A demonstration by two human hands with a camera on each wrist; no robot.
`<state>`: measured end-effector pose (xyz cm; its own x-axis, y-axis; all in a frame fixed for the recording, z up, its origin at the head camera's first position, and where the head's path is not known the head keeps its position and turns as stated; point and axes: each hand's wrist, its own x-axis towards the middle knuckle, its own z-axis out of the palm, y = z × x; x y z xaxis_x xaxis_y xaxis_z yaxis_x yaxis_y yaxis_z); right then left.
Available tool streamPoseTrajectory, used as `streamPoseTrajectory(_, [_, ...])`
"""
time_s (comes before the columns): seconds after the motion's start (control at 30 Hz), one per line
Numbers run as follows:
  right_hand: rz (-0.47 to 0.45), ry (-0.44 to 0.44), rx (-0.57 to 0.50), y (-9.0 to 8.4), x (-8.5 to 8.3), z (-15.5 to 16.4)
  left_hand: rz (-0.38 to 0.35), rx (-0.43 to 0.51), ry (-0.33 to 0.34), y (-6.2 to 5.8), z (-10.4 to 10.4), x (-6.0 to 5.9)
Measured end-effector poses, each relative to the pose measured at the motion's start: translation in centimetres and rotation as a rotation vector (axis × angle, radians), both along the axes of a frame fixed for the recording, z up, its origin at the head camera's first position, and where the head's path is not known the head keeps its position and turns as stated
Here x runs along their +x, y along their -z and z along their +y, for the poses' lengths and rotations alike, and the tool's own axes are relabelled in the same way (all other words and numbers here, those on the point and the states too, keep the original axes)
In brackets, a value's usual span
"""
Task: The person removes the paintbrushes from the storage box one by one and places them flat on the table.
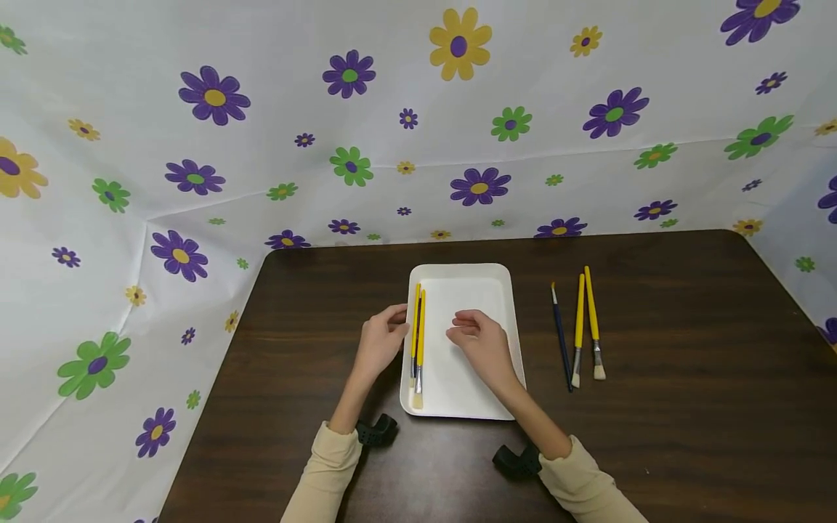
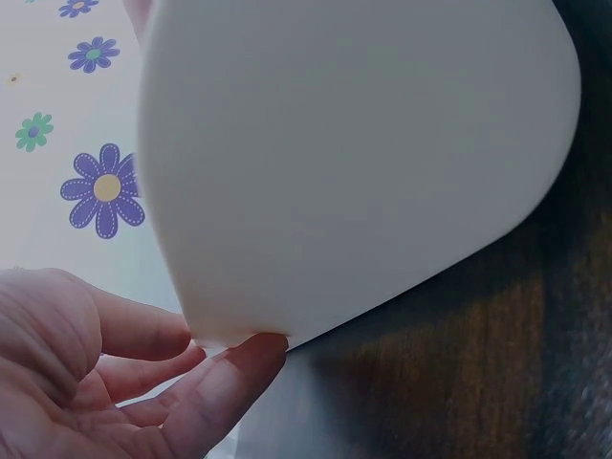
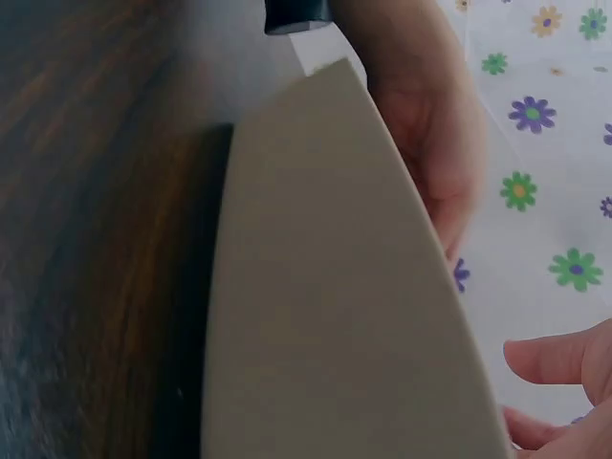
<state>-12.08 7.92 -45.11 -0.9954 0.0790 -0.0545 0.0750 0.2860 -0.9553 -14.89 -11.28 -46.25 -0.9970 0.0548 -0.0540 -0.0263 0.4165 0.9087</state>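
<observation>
We see the tray (image 1: pixel 471 290) mid-desk (image 1: pixel 686 436), two brushes (image 1: pixel 418 341) along its left side. Left hand (image 1: pixel 379 345) touches the tray's left rim, fingers relaxed; right hand (image 1: pixel 482 345) hovers above it, loosely curled, empty.

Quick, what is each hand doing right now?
Left hand: open, fingers touching the left rim of the white tray beside the brushes.
Right hand: loosely curled over the tray, holding nothing.
</observation>
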Motion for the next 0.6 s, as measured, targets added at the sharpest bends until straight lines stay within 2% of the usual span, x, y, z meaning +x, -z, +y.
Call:
streamPoseTrajectory(0.4, [0.005, -0.01, -0.005, 1.0, -0.5, -1.4, 0.013, 0.011, 0.009, 0.0, 0.0, 0.0])
streamPoseTrajectory(0.6, [-0.011, -0.047, 0.006, 1.1, -0.8, -2.8, 0.051, -0.033, 0.014, 0.1, -0.4, 0.1])
